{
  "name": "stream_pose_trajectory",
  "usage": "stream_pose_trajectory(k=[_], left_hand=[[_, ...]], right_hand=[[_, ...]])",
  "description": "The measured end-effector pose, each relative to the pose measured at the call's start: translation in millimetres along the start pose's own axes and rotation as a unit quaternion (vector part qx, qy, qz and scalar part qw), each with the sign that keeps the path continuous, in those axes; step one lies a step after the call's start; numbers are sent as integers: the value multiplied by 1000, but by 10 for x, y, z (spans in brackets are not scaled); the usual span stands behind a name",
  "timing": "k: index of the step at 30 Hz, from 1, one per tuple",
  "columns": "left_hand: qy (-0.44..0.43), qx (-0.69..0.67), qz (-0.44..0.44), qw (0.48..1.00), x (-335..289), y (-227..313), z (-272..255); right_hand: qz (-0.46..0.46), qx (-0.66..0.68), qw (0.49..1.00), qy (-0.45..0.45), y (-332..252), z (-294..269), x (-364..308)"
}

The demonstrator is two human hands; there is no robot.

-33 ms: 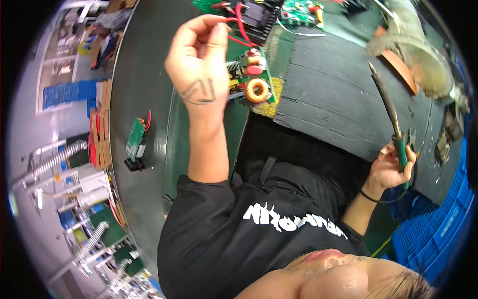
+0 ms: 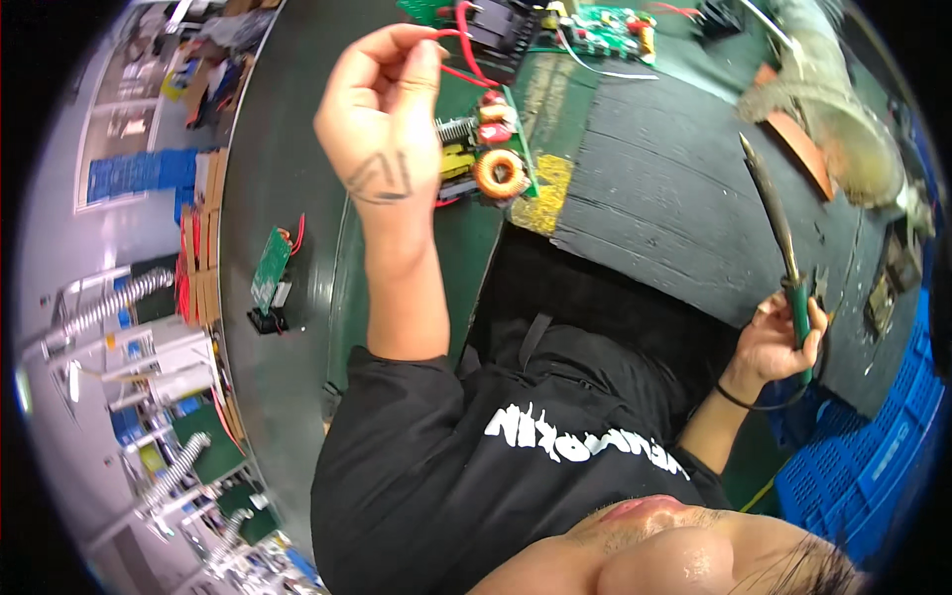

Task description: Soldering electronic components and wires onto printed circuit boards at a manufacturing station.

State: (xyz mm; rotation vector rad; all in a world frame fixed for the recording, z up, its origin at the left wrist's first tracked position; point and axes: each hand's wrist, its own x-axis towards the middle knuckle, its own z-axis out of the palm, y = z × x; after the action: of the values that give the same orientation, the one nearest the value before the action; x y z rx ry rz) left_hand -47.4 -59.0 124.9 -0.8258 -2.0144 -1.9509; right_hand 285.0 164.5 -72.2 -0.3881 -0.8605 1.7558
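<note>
Dark green surface point(image 2: 288, 119) carries the work. Left hand point(image 2: 382, 119) is raised, fingers pinched together on a red wire point(image 2: 458, 35) that runs to a circuit board point(image 2: 491, 149) with a copper coil, just beside the hand. Right hand point(image 2: 778, 342), well apart from that board, is clamped on a green-handled soldering iron point(image 2: 778, 233). A smaller green board point(image 2: 270, 273) lies left of the coil board, near flat cardboard pieces point(image 2: 203, 248).

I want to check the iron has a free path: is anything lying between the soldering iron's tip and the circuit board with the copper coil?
Nothing visible does. The right hand holds the soldering iron tip-up over the bare dark mat. The circuit board stands at the mat's far left edge beside the left hand, which pinches a red wire.
</note>
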Motion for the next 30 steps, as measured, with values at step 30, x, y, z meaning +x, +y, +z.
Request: stream_pose_trajectory(k=[30], left_hand=[[210,426,155,866,1353,-1472,-4288]], right_hand=[[17,-78,996,46,-93,-240,126]])
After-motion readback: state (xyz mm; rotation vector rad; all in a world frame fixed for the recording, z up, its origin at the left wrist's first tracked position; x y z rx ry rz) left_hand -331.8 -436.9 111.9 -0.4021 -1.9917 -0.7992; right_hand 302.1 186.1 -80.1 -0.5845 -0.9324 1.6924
